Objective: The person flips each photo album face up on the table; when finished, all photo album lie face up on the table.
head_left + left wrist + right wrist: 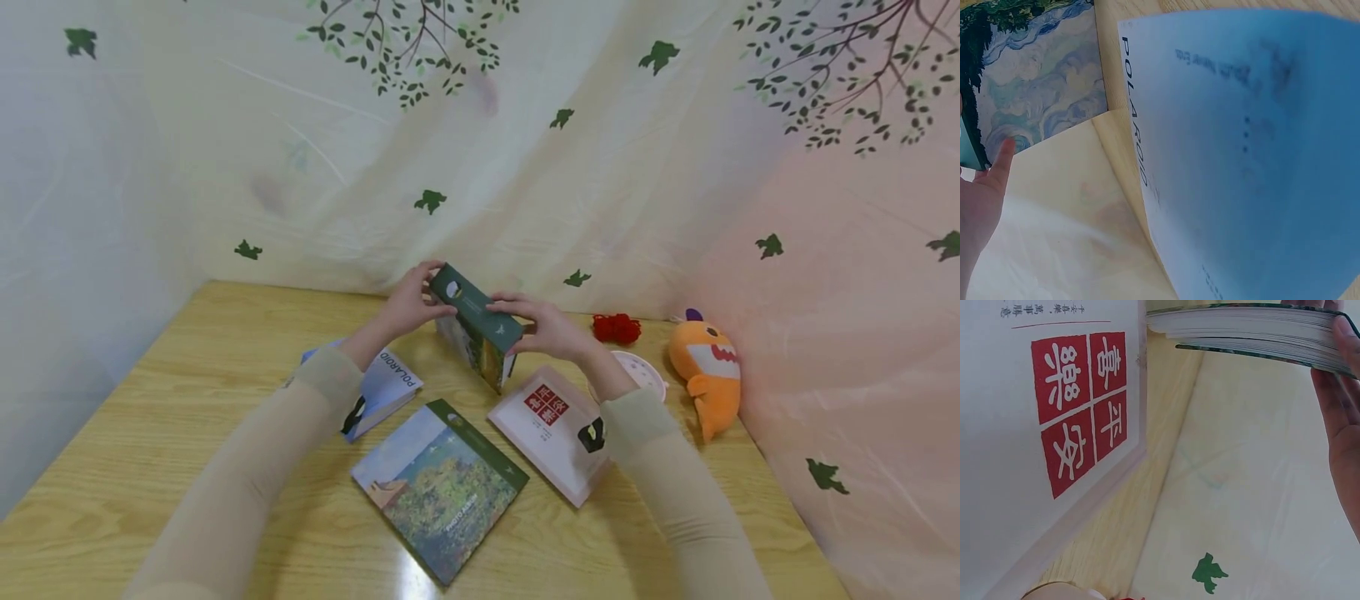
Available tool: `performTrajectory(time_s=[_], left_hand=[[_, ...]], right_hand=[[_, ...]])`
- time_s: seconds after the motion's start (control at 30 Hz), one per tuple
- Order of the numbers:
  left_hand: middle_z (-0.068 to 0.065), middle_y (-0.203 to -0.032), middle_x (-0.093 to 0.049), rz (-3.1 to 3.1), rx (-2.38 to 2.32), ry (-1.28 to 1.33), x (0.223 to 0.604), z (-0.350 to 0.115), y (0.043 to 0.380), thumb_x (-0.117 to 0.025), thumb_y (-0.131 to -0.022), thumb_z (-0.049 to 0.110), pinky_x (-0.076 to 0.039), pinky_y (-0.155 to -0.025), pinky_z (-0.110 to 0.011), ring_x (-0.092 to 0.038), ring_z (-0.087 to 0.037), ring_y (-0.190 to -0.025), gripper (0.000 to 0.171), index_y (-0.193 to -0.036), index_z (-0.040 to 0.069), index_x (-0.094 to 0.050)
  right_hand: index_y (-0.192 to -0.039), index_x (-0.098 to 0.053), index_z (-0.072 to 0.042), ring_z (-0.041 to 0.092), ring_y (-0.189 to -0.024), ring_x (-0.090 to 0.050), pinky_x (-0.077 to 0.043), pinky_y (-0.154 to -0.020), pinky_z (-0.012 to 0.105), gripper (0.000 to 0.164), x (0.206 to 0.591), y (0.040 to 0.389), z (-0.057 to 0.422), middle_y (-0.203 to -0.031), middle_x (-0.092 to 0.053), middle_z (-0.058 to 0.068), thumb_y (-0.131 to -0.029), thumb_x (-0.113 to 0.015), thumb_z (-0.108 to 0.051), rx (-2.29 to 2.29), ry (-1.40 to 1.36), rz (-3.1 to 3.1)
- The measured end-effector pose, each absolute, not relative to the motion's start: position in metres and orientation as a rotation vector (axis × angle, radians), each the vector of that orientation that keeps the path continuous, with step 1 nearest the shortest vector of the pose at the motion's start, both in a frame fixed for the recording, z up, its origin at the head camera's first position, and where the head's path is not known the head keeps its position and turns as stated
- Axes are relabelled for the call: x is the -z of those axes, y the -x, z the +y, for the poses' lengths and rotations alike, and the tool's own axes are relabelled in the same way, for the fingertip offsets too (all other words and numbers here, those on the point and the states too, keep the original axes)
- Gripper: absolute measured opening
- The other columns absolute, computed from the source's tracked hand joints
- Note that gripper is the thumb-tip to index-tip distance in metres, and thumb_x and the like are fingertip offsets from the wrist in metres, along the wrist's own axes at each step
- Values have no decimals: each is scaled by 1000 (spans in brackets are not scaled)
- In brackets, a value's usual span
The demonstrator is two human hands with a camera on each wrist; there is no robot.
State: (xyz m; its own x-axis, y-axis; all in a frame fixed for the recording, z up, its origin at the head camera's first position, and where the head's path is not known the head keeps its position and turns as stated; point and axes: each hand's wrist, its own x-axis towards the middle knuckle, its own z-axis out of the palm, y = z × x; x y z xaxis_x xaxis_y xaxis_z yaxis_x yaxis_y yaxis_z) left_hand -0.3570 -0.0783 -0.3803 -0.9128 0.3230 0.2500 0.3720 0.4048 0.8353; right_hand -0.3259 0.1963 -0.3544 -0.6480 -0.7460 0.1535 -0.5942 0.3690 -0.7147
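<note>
Pinching a thick green-spined book [471, 302], its cover [1047, 81] painted with swirls: left grip [411, 303], right grip [550, 327].

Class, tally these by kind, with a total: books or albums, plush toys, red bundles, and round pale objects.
Books or albums: 4 (spine-up one, blue POLAROID one, painted-cover one lying flat, pale one with red characters)
Plush toys: 1 (orange plush toy)
Red bundles: 1 (red bundle)
Round pale objects: 1 (partly hidden round object)
Total: 7
</note>
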Motion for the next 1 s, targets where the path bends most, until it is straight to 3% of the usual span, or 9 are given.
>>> performTrajectory(time_s=[0.27,0.5,0.7,0.87,1.0], left_hand=[[-21,-122,-44,-2601,1537,645,382,-85,354,-77,-79,16,-52,-91,-39,-53,-35,-109,80,-144,7,-31],[-18,-132,-47,-2646,1372,639,382,-94,349,-78,-79,24,-45,-96,-49,-48,-32,-114,75,-141,9,-39],[-17,-124,-53,-2672,1274,618,383,-102,346,-80,-76,30,-44,-96,-47,-51,-33,-111,76,-139,12,-43],[-17,-117,-56,-2700,1246,617,383,-106,347,-81,-75,30,-47,-92,-45,-55,-34,-107,76,-139,14,-43],[-18,-115,-57,-2711,1248,623,381,-109,346,-81,-75,27,-48,-88,-45,-57,-34,-102,77,-139,12,-42]], right_hand=[[-139,-45,-6,31,-119,-45,-51,-92,43,67,344,308,184,-145,-37,13,-79,-75,-4,1086,1100,2488],[-138,-43,-2,32,-122,-43,-49,-94,42,66,329,293,175,-145,-36,17,-80,-73,-3,1081,1109,2432],[-139,-43,-3,32,-128,-38,-46,-98,45,65,333,292,172,-149,-31,17,-82,-73,-7,1066,1109,2385],[-140,-44,-8,31,-132,-36,-51,-91,43,65,352,302,174,-150,-32,12,-82,-73,-10,1059,1137,2417],[-144,-40,-21,28,-131,-39,-53,-88,39,72,364,308,175,-150,-33,2,-81,-75,-15,1112,1102,2414]])
